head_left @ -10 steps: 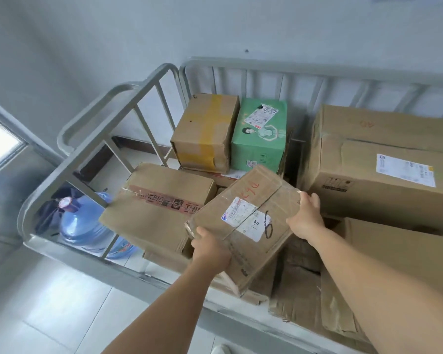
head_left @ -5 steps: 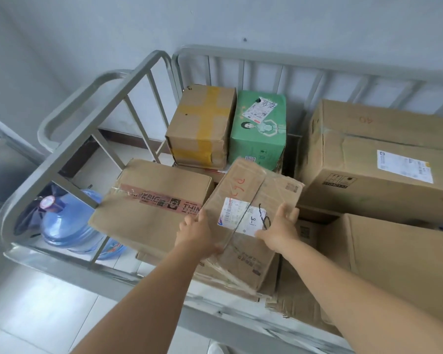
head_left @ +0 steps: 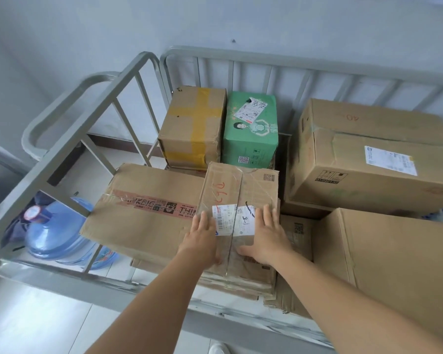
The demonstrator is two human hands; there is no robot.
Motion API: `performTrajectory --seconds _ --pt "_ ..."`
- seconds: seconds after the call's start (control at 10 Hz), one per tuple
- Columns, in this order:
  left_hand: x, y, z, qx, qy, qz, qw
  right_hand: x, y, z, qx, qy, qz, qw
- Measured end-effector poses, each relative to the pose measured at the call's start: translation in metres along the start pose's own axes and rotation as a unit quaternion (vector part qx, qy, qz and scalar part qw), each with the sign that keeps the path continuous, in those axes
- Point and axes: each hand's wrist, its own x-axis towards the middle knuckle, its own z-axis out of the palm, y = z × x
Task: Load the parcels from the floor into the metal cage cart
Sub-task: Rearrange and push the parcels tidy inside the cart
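Two flat palms press on the labelled parcel [head_left: 237,200] inside the metal cage cart [head_left: 69,149]: left hand [head_left: 201,238] and right hand [head_left: 267,235], fingers straight. It lies between the red-taped box [head_left: 143,210] and a large carton [head_left: 394,259].

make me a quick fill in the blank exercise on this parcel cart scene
1. Both hands, left hand and right hand, lie flat on a parcel bearing a ____ shipping label.
2. The box behind that parcel, against the cage cart bars, is ____ in colour.
3. The brown box beside it carries tape of ____ colour.
4. Outside the cart bars lies a blue ____.

Missing words: white; green; yellow; water bottle
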Motion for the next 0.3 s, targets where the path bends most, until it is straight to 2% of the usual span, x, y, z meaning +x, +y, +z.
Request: performTrajectory --seconds 0.2,0.3 --pt "0.006 -0.002 -0.003 0.011 -0.007 0.009 1.000 0.000 -0.001 -0.010 -0.013 -0.021 -0.003 1.000" --pt "0.002 -0.001 -0.012 0.030 0.007 0.022 0.999 -0.011 0.000 -0.018 -0.008 0.002 -0.002 1.000"
